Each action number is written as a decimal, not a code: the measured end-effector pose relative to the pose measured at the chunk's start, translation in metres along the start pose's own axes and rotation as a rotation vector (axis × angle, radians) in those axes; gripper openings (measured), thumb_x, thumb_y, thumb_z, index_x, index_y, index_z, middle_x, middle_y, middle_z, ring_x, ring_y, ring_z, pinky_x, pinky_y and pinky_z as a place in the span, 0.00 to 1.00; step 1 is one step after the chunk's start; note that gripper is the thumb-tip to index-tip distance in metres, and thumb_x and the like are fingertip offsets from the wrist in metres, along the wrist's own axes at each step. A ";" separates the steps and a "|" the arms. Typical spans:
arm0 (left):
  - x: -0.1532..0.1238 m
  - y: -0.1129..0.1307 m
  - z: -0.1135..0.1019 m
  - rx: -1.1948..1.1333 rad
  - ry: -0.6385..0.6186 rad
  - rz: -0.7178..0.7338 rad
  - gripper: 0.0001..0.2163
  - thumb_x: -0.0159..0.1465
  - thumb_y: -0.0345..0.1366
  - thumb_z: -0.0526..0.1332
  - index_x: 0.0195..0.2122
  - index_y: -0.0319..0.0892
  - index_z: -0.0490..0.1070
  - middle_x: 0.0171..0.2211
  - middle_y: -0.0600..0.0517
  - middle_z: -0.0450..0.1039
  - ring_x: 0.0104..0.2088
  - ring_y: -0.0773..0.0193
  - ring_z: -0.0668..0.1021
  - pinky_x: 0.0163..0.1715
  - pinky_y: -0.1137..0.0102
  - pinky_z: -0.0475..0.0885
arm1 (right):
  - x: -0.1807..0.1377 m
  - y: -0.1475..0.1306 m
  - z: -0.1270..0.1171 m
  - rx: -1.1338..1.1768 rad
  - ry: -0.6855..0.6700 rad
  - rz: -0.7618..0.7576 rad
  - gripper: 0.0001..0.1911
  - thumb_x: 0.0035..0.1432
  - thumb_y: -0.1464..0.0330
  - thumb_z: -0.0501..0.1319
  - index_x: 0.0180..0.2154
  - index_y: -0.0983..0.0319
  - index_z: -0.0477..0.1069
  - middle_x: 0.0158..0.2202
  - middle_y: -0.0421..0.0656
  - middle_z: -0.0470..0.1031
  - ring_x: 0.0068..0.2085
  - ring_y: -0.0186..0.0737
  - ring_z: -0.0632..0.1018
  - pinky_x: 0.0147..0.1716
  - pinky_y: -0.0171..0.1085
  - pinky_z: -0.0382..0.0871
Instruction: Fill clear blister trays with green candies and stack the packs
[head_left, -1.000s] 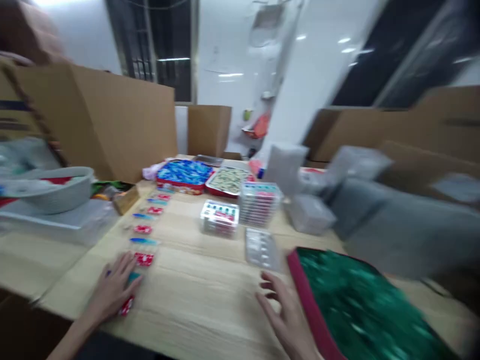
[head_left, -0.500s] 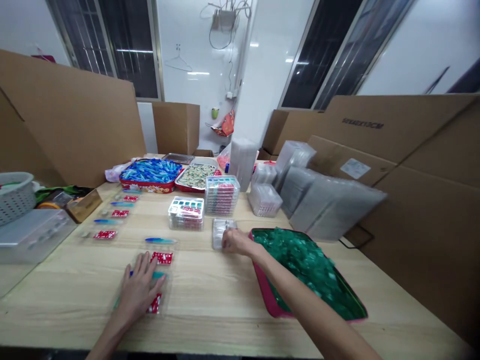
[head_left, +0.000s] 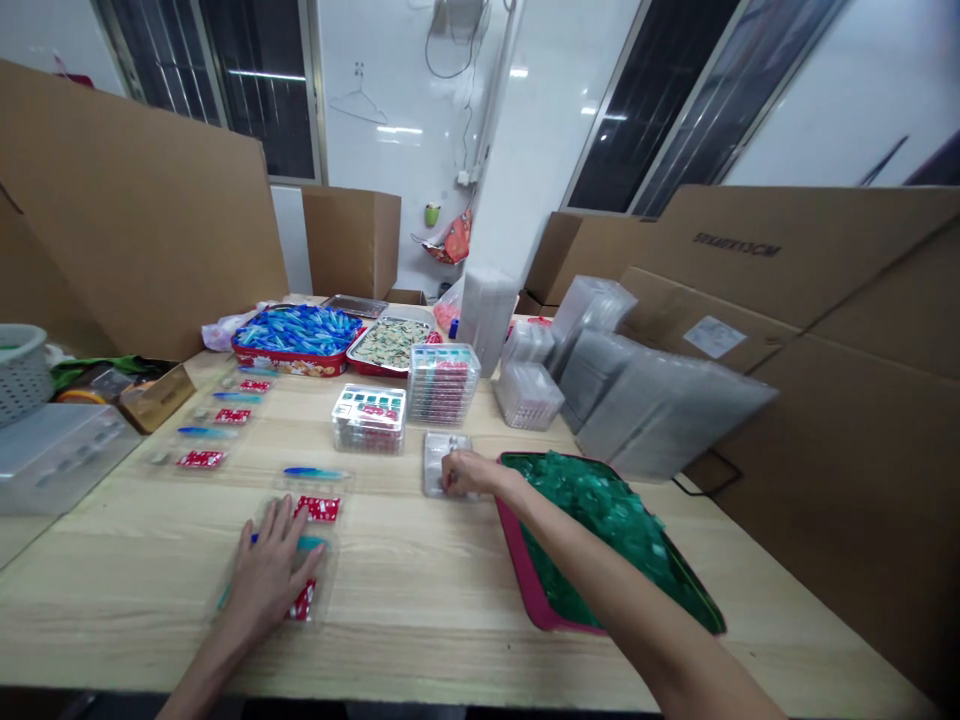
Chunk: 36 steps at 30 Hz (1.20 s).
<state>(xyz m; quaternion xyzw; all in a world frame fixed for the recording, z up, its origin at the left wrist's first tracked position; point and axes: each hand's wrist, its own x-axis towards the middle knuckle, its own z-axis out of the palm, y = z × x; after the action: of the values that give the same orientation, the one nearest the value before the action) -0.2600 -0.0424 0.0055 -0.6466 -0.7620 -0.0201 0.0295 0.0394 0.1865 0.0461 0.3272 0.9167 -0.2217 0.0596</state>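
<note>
My left hand (head_left: pixel 268 565) lies flat with fingers spread over a clear plastic tray that holds a red white-dotted packet (head_left: pixel 303 600) and a blue-green pen-like stick (head_left: pixel 309 543). Just beyond its fingertips is another tray with a red packet (head_left: pixel 319 509) and a blue stick (head_left: pixel 315 473). At the middle of the table my right hand (head_left: pixel 469 473) has its fingers curled down onto a small clear plastic tray (head_left: pixel 435 462). What those fingers pinch is hidden. Under my right forearm stands a red-rimmed tub (head_left: pixel 525 570) heaped with green shiny pieces (head_left: pixel 600 510).
Filled clear cases stand in two stacks (head_left: pixel 369 420) (head_left: pixel 442 385). Behind are a tin of blue sticks (head_left: pixel 296 338) and a tray of small pale pieces (head_left: pixel 390 343). Empty clear cases (head_left: pixel 637 410) lean right, against cardboard (head_left: pixel 840 420). Filled trays (head_left: pixel 202 458) line the left.
The whole view has shifted slightly. My left hand still rests on the tray, and my right hand stays at the small clear tray with fingers curled.
</note>
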 end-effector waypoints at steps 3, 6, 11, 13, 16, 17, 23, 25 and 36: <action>0.000 0.000 0.000 -0.001 0.001 -0.001 0.28 0.62 0.47 0.50 0.61 0.40 0.60 0.65 0.41 0.52 0.64 0.46 0.56 0.58 0.46 0.51 | 0.001 0.001 0.002 -0.023 -0.009 -0.014 0.09 0.41 0.76 0.65 0.28 0.62 0.81 0.27 0.40 0.79 0.30 0.35 0.76 0.27 0.28 0.60; 0.000 0.001 -0.001 0.002 0.001 0.006 0.28 0.63 0.47 0.50 0.61 0.40 0.59 0.65 0.41 0.51 0.64 0.45 0.56 0.58 0.47 0.51 | 0.001 -0.001 0.005 -0.058 0.008 -0.028 0.10 0.42 0.77 0.63 0.28 0.63 0.80 0.27 0.41 0.79 0.30 0.36 0.76 0.27 0.28 0.61; 0.000 0.002 -0.004 0.024 -0.015 0.008 0.28 0.63 0.47 0.50 0.61 0.39 0.60 0.64 0.40 0.52 0.64 0.45 0.56 0.58 0.47 0.51 | -0.004 -0.004 0.009 -0.094 0.025 -0.075 0.12 0.42 0.78 0.61 0.29 0.64 0.80 0.30 0.43 0.80 0.31 0.37 0.76 0.30 0.29 0.62; 0.000 0.002 -0.005 0.026 -0.014 0.006 0.27 0.63 0.46 0.50 0.61 0.39 0.59 0.64 0.41 0.52 0.64 0.45 0.56 0.58 0.47 0.51 | -0.005 -0.003 0.009 -0.094 0.019 -0.095 0.12 0.42 0.78 0.61 0.30 0.64 0.80 0.31 0.43 0.80 0.32 0.37 0.76 0.30 0.29 0.63; -0.001 0.002 -0.004 0.018 0.000 0.008 0.27 0.63 0.46 0.50 0.61 0.39 0.60 0.64 0.40 0.52 0.64 0.45 0.57 0.58 0.46 0.51 | -0.006 -0.001 0.009 -0.099 0.026 -0.108 0.12 0.42 0.79 0.60 0.30 0.64 0.80 0.30 0.43 0.80 0.31 0.36 0.76 0.30 0.29 0.63; -0.001 0.002 -0.004 0.013 0.007 0.010 0.27 0.63 0.46 0.50 0.61 0.39 0.60 0.64 0.40 0.52 0.64 0.45 0.57 0.58 0.46 0.51 | -0.006 0.000 0.009 -0.102 0.031 -0.111 0.12 0.42 0.79 0.60 0.29 0.64 0.80 0.30 0.43 0.80 0.30 0.36 0.76 0.30 0.29 0.63; 0.000 0.002 -0.002 0.008 0.013 0.009 0.27 0.62 0.46 0.50 0.60 0.39 0.61 0.64 0.40 0.53 0.63 0.44 0.57 0.58 0.46 0.51 | -0.006 -0.001 0.011 -0.123 0.047 -0.129 0.13 0.42 0.80 0.59 0.28 0.64 0.80 0.28 0.42 0.80 0.29 0.36 0.75 0.28 0.29 0.62; 0.000 0.002 -0.003 0.019 0.009 0.009 0.27 0.63 0.47 0.50 0.61 0.39 0.61 0.64 0.40 0.53 0.64 0.44 0.57 0.58 0.46 0.52 | -0.006 -0.001 0.011 -0.136 0.046 -0.133 0.13 0.42 0.80 0.59 0.28 0.64 0.80 0.28 0.42 0.80 0.29 0.36 0.75 0.28 0.29 0.62; -0.001 0.001 -0.001 0.030 0.011 0.002 0.27 0.62 0.47 0.50 0.61 0.40 0.61 0.64 0.41 0.53 0.64 0.45 0.57 0.58 0.47 0.52 | -0.015 -0.015 0.019 -0.321 0.099 -0.112 0.08 0.46 0.78 0.58 0.27 0.67 0.75 0.31 0.48 0.76 0.35 0.41 0.73 0.34 0.34 0.63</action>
<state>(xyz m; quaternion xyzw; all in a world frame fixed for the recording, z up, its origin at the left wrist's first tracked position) -0.2590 -0.0429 0.0063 -0.6466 -0.7615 -0.0121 0.0434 0.0404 0.1593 0.0389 0.2724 0.9589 -0.0590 0.0537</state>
